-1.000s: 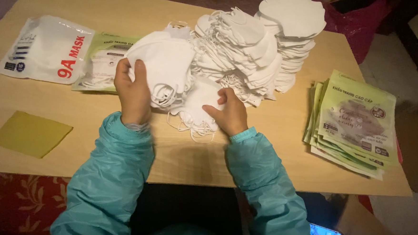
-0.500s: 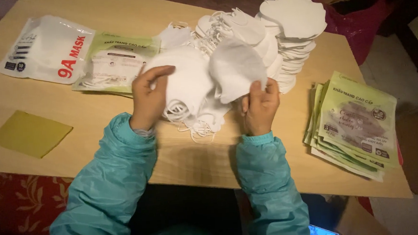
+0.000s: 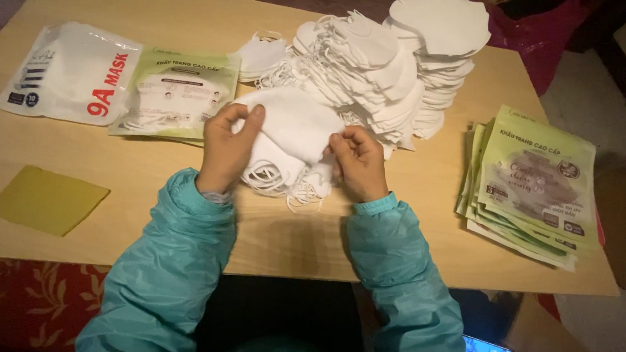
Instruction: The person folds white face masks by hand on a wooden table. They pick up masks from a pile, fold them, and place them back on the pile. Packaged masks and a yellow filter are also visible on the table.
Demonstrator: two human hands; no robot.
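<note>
My left hand point(image 3: 227, 146) and my right hand point(image 3: 358, 161) both pinch a small stack of folded white face masks point(image 3: 293, 130) just above the wooden table point(image 3: 149, 177), near its front edge. The left fingers grip the stack's upper left edge, the right fingers its right edge. Ear loops dangle below the stack between my hands. A large heap of loose white masks point(image 3: 379, 72) lies right behind it.
A white mask packet point(image 3: 72, 71) and a filled green packet point(image 3: 176, 94) lie at the back left. A yellow-green flat sheet point(image 3: 46, 199) sits at the front left. A pile of flat green packets point(image 3: 531, 179) lies at the right edge. A red bag point(image 3: 533, 14) stands beyond the table.
My right hand picked a mask from the table and brought it onto the stack in my left hand. Both hands now hold the stack together, slightly lower and more centred.
</note>
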